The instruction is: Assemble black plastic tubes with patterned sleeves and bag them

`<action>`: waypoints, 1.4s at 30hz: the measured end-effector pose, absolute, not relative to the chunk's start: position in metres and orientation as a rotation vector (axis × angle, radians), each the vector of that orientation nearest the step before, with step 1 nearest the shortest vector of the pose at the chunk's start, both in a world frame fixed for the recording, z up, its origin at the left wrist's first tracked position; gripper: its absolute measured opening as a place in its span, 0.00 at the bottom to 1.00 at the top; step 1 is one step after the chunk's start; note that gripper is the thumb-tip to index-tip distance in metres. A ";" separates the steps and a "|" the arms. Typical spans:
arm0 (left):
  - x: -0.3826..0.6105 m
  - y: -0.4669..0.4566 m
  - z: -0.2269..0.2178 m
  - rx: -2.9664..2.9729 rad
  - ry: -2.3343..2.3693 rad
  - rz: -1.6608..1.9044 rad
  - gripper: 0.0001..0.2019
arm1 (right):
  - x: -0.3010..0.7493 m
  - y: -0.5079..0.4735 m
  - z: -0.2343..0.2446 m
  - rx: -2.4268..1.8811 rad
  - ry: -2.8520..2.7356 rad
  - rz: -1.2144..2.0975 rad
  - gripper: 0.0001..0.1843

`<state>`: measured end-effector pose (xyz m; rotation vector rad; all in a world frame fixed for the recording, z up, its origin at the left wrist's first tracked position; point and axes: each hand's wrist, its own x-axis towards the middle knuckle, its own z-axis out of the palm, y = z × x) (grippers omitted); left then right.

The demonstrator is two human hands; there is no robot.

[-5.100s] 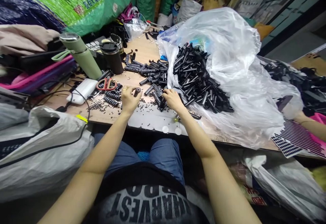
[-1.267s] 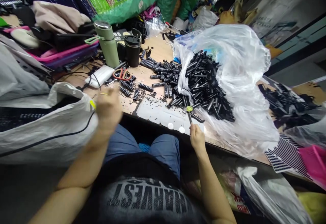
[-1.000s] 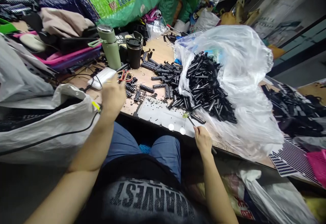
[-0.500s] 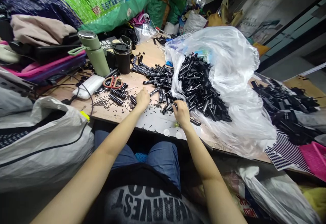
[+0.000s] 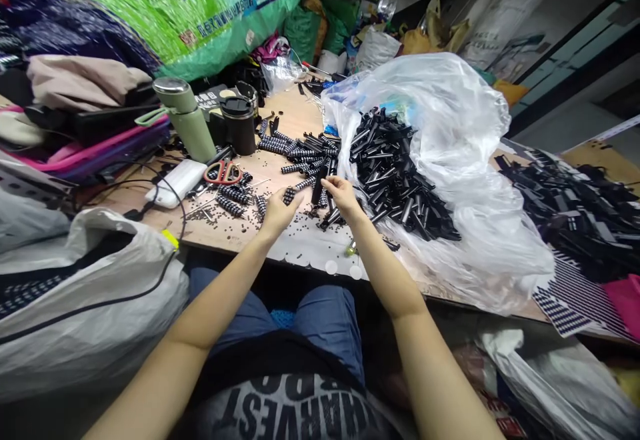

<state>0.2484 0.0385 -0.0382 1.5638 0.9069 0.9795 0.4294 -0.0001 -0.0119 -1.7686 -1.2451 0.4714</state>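
Note:
My left hand (image 5: 279, 213) is closed on a short black-and-white patterned tube (image 5: 289, 195), held between thumb and fingers just above the table. My right hand (image 5: 342, 195) pinches a plain black tube-like piece (image 5: 319, 185), which hangs roughly upright to the left of its fingertips. The two hands are apart, facing each other. Behind them lie several patterned tubes (image 5: 275, 143) in a loose heap. To the right a large pile of plain black pieces (image 5: 385, 167) spills from a clear plastic bag (image 5: 450, 113). Tiny dark bits (image 5: 295, 230) are scattered below the hands.
Red-handled scissors (image 5: 223, 172), a white box-shaped device (image 5: 175, 183) with a cable, a green bottle (image 5: 190, 123) and a dark lidded cup (image 5: 239, 127) stand at left. A white sack (image 5: 115, 293) is beside my left arm. More black pieces (image 5: 565, 200) lie far right.
My right hand has risen from the edge of the black pile, moving up and left with a black piece. My left hand has shifted slightly down and left, its patterned tube now showing.

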 end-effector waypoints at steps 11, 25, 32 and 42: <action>0.246 -0.006 -0.028 1.879 0.667 0.985 0.10 | 0.381 -0.074 0.017 -1.323 -0.485 1.521 0.33; 0.249 -0.032 -0.012 0.917 0.610 0.710 0.24 | 0.360 -0.133 0.018 -1.611 -1.625 0.368 0.60; 0.256 -0.039 -0.015 0.849 0.614 0.679 0.22 | 0.355 -0.133 0.010 -1.603 -1.820 0.242 0.65; 0.257 -0.048 -0.010 0.804 0.683 0.548 0.17 | 0.364 -0.136 -0.001 -1.568 -1.763 0.415 0.61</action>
